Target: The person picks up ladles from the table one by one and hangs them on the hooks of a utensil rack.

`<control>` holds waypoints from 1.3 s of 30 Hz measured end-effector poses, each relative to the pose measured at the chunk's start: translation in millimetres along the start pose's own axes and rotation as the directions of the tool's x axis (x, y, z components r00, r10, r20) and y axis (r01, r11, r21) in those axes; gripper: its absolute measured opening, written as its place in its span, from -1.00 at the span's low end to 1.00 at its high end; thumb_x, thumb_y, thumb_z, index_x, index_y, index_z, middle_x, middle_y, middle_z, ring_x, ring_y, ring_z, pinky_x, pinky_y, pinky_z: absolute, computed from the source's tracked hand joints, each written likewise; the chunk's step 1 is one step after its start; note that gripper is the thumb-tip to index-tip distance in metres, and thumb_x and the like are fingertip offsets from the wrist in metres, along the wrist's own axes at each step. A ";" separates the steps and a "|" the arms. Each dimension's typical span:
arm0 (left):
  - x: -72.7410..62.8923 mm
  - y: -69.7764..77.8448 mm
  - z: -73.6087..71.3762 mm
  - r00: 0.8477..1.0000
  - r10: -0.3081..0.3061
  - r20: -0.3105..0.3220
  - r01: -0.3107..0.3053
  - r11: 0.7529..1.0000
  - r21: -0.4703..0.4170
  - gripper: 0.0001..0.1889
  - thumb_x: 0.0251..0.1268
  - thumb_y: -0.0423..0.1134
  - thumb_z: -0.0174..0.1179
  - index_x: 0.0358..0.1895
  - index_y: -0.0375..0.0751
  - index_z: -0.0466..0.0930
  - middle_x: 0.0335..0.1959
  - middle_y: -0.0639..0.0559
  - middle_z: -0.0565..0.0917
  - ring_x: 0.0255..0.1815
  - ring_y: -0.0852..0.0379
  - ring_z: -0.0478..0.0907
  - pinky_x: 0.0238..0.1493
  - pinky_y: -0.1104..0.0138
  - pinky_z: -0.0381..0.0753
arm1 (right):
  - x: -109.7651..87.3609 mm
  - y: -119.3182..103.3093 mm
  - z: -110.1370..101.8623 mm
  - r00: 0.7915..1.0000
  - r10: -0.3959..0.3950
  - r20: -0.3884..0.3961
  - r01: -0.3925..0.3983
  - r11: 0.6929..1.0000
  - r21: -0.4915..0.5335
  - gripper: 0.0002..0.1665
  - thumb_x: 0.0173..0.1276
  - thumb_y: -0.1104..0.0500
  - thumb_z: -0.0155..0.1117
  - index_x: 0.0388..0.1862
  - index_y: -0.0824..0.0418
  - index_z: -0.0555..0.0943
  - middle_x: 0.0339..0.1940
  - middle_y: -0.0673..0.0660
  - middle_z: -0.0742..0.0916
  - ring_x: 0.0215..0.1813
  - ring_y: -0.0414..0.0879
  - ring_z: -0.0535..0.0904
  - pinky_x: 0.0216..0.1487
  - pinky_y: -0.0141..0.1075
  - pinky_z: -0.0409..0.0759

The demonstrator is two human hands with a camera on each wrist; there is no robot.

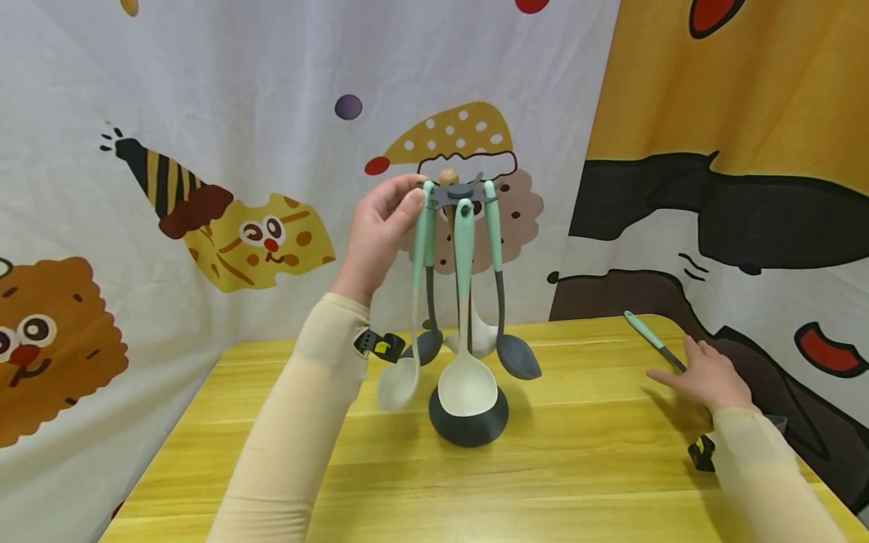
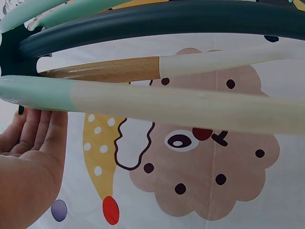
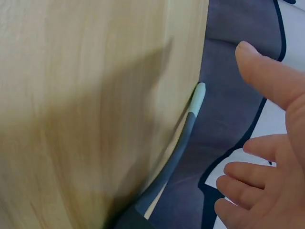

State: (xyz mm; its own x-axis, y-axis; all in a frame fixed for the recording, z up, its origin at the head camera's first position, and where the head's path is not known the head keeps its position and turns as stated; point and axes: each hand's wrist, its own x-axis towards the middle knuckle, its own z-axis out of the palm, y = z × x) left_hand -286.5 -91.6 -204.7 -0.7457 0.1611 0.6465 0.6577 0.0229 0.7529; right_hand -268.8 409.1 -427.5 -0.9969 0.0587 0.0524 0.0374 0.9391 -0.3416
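A utensil rack with a dark round base (image 1: 468,431) stands upright on the table, and several mint-handled kitchen utensils hang from its top. My left hand (image 1: 382,226) is at the top left of the rack, thumb and fingers pinching the handle end of a cream ladle (image 1: 397,385). In front hangs another cream ladle (image 1: 467,385); a grey utensil (image 1: 519,357) hangs to the right. My right hand (image 1: 713,375) hovers with fingers spread by a mint-handled utensil (image 1: 643,329) lying at the table's right side. Its grey neck (image 3: 174,155) shows in the right wrist view.
The wooden table (image 1: 577,467) ends close beside the lying utensil on the right. Behind it hangs a cartoon-printed cloth (image 1: 271,90). A wooden-handled white utensil (image 2: 114,69) also hangs on the rack, behind the cream ladle in the left wrist view.
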 end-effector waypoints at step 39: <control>-1.6 2.5 0.4 1.000 -0.010 -0.002 0.009 1.000 -0.005 -0.64 0.53 -0.22 0.06 0.23 -0.35 0.49 0.03 -0.13 0.62 -0.01 0.06 0.57 0.15 0.22 0.56 | 10.5 22.4 15.5 0.985 0.168 0.038 -0.164 0.983 -0.080 -0.43 0.30 0.14 0.28 -0.03 0.68 0.46 -0.31 0.56 0.47 -0.23 0.48 0.44 -0.25 0.20 0.49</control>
State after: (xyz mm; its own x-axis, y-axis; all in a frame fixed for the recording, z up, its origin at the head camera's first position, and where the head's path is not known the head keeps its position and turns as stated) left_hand -283.6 -91.3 -203.9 -0.7521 0.1590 0.6395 0.6500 0.0194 0.7597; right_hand -279.6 425.5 -449.1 -0.9784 0.2024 -0.0416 0.2060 0.9406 -0.2698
